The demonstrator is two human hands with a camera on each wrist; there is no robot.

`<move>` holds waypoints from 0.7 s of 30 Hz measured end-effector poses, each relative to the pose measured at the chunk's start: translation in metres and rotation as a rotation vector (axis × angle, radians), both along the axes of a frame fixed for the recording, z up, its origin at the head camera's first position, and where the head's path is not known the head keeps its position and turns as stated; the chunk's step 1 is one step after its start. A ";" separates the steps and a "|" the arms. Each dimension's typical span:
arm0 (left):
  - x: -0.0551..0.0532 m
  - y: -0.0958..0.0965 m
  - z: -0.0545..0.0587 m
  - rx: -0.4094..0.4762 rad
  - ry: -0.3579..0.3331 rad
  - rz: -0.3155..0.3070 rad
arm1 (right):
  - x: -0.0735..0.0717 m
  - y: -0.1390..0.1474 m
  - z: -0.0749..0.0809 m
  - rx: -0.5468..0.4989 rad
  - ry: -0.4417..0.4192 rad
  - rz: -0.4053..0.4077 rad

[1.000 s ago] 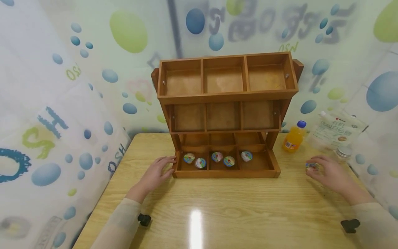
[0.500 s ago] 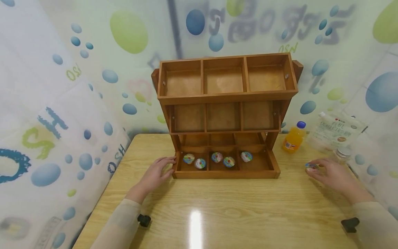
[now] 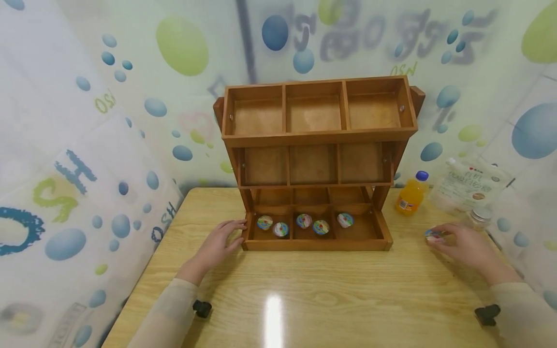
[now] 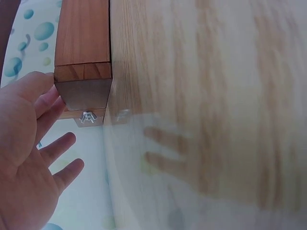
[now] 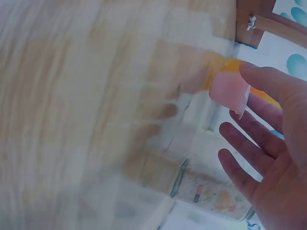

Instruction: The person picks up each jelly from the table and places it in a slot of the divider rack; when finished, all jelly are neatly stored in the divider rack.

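Observation:
My right hand pinches a small pudding cup with a coloured lid, at the right of the table. In the right wrist view the cup shows pink, between thumb and index finger, and the other fingers are spread loosely. My left hand touches the left end of a wooden three-tier rack, its fingers mostly straight. Several similar cups lie in the rack's bottom tier: two in the left compartment, two in the middle one and one white-and-pink cup in the right one.
Right of the rack stands an orange drink bottle with a blue cap. Behind my right hand are a lidded glass jar and a white pouch leaning at the wall. The wooden table reaches toward me in front of the rack.
My right hand has shifted very slightly left with the pudding cup, and more of its lid shows. My left hand stays at the rack.

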State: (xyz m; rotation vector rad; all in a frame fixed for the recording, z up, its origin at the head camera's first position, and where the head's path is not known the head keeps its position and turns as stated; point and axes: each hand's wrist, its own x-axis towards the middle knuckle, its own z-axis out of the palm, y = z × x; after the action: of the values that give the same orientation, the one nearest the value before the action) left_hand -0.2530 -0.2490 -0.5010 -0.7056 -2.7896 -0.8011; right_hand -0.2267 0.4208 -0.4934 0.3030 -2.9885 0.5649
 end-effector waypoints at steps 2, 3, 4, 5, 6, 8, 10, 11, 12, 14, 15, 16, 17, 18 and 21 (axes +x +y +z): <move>-0.001 0.000 -0.001 0.003 0.007 -0.005 | 0.001 -0.004 0.002 0.000 0.010 0.009; -0.001 0.000 -0.001 0.005 0.010 -0.005 | 0.001 -0.007 0.003 -0.004 0.017 0.016; -0.002 0.000 -0.001 0.005 0.015 -0.007 | 0.001 -0.010 0.005 -0.005 0.027 0.022; -0.002 0.000 -0.002 0.006 0.019 -0.007 | 0.001 -0.014 0.006 -0.008 0.037 0.030; -0.003 0.000 -0.002 0.001 0.028 -0.009 | 0.001 -0.017 0.008 -0.015 0.044 0.041; -0.003 0.000 -0.002 -0.004 0.041 -0.012 | 0.000 -0.026 0.011 -0.031 0.051 0.059; -0.003 -0.001 -0.002 -0.007 0.048 -0.015 | 0.000 -0.034 0.013 -0.044 0.062 0.066; -0.003 -0.001 -0.002 -0.008 0.053 -0.017 | -0.001 -0.038 0.015 -0.050 0.069 0.071; -0.003 -0.001 -0.001 -0.010 0.054 -0.018 | -0.001 -0.042 0.017 -0.055 0.071 0.073; -0.004 -0.001 -0.001 -0.005 0.049 -0.021 | -0.002 -0.050 0.021 -0.057 0.079 0.077; -0.004 -0.001 -0.001 -0.006 0.046 -0.021 | -0.002 -0.055 0.023 -0.062 0.087 0.085; -0.004 -0.001 -0.001 -0.006 0.043 -0.022 | -0.002 -0.059 0.025 -0.066 0.095 0.092; -0.004 -0.002 -0.001 -0.007 0.037 -0.023 | -0.003 -0.063 0.027 -0.067 0.104 0.098; -0.004 -0.002 -0.001 -0.007 0.030 -0.022 | -0.003 -0.068 0.029 -0.068 0.104 0.106; -0.004 -0.003 -0.001 -0.006 0.018 -0.017 | -0.006 -0.080 0.033 -0.076 0.122 0.128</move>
State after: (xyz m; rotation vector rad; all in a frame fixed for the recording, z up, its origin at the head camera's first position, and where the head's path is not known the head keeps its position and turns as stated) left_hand -0.2565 -0.2515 -0.5017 -0.7352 -2.7753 -0.7858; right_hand -0.2329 0.3407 -0.4600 0.5070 -2.8370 0.6454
